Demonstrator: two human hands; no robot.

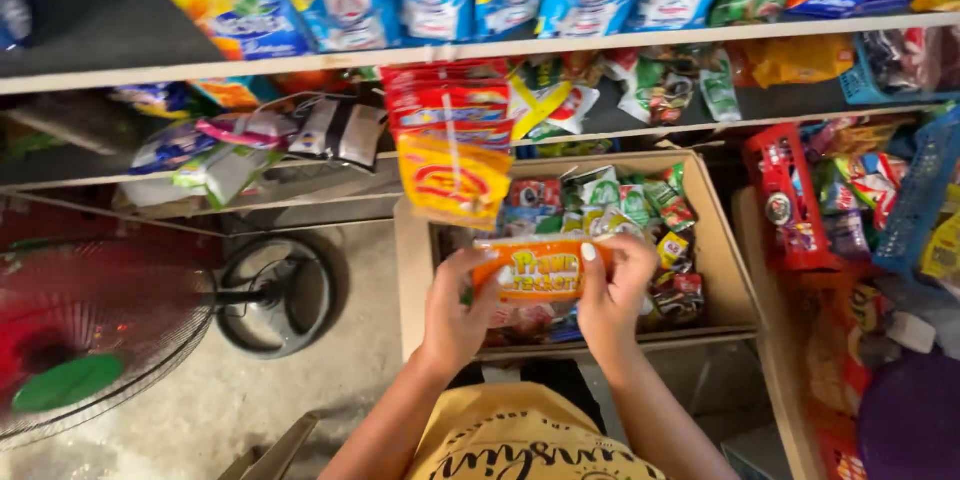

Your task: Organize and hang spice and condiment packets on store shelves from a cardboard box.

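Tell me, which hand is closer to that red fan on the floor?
Left. The left hand holds the orange snack packet on the side toward the red fan; the right hand grips its far end.

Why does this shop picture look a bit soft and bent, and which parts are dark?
In the head view, the shelf edges bow from wide-angle distortion; the orange snack packet between the left hand and right hand is slightly blurred; the upper-left corner sits in shadow.
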